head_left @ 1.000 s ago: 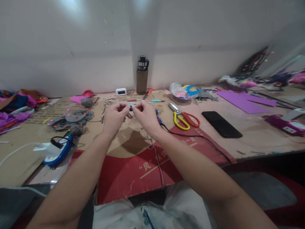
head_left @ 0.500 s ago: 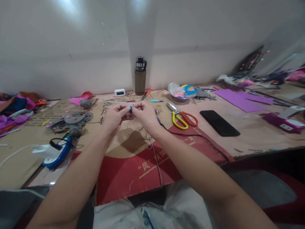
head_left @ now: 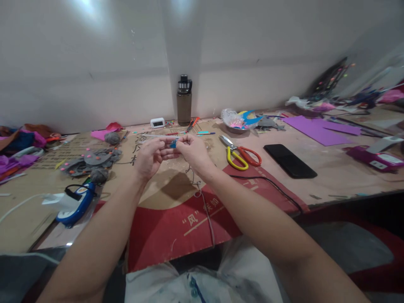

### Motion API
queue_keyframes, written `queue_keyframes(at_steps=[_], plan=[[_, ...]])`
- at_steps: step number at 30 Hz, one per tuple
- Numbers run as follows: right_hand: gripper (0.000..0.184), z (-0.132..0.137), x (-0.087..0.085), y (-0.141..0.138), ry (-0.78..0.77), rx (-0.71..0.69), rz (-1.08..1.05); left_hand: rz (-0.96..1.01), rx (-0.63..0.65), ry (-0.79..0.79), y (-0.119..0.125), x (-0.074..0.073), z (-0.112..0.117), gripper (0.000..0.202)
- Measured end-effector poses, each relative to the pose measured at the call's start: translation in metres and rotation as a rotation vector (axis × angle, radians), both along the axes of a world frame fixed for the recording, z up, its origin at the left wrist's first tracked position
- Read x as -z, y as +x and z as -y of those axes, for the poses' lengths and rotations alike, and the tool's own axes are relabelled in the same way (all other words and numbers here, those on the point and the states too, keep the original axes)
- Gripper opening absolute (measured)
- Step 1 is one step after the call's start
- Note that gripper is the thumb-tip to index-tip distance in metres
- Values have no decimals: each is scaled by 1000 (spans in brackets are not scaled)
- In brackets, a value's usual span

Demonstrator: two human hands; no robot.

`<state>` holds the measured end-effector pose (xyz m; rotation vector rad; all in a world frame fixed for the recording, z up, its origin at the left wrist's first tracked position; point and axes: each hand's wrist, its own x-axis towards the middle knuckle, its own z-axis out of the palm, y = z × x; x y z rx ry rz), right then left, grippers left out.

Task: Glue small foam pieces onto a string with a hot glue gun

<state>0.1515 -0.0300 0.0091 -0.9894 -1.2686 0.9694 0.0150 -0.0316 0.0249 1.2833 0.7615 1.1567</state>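
A small blue piece (head_left: 173,144), too small to name, is between my two hands over the cardboard. My right hand (head_left: 194,152) pinches its right side between thumb and fingertips. On its left, my left hand (head_left: 150,156) is closed with curled fingers, fingertips against the piece and lower fingers behind it. Below my hands, a thin grey cord (head_left: 206,206) lies looped over the red printed part of the cardboard (head_left: 164,235). To the right of my right hand lie scissors (head_left: 238,153) with one yellow and one red handle, blades partly open.
A bottle (head_left: 184,103) and a small white digital clock (head_left: 158,123) stand by the wall. At right are a black phone (head_left: 289,161), purple sheets (head_left: 318,130) and a bowl (head_left: 238,129) of scraps. Left are grey felt pieces (head_left: 94,158) and a blue power strip (head_left: 77,204).
My left thumb has drawn back a little from the blue piece, and more of the piece shows. A dark blue end of the black cable by my right wrist is now hidden.
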Motion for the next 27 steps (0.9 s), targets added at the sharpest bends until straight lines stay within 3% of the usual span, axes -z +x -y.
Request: queue_keyframes(at_steps=[3,8,10,16,21,27], plan=[[8,2,-3,1,-52,-20,-53,-15,-11,-66,-2,0,-3,34],[13,4,-7,5,-183,-132,-243,-2,-369,-15,-8,6,-14,17],[18,4,-8,7,-216,-201,-303,14,-416,19,-10,6,-17,17],[18,4,-3,10,-208,-266,-276,-2,-284,56,-9,4,-13,15],[11,4,1,9,-103,-195,-81,-142,-192,114,-2,4,-5,26],[12,2,3,10,31,-130,124,-279,-147,221,1,1,0,22]])
